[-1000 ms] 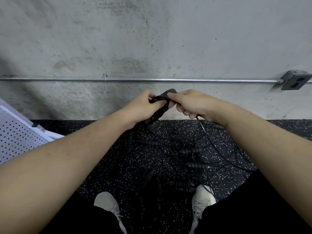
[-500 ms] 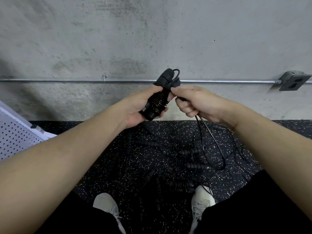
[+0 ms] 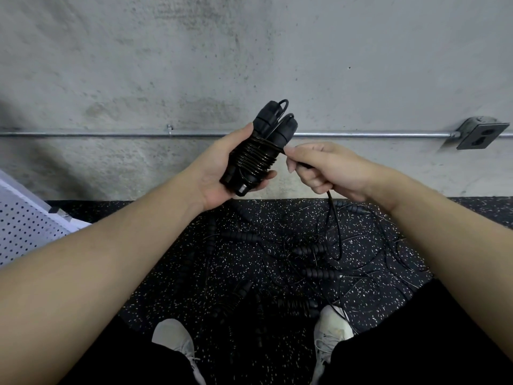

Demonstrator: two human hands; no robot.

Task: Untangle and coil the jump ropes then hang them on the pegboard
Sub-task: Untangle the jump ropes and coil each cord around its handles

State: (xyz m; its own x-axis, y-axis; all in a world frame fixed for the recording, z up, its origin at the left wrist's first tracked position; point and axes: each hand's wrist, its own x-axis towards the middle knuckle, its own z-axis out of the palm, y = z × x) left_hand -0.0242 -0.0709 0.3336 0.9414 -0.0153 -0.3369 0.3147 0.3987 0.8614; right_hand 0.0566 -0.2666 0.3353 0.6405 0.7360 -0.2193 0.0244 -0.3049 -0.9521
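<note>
Two handles (image 3: 262, 151), cord-wrapped, sit gripped in my left hand (image 3: 222, 168) while my right hand (image 3: 319, 168) pinches the cord (image 3: 334, 226), tangled ropes (image 3: 311, 262) crowding the floor (image 3: 172, 273) below.

No readable text, labels, brands or numbers anywhere in view. Small pale patch on the butt end of the held jump rope handles (image 3: 242, 188), at about 11 o'clock from center, is too blurred to read.
</note>
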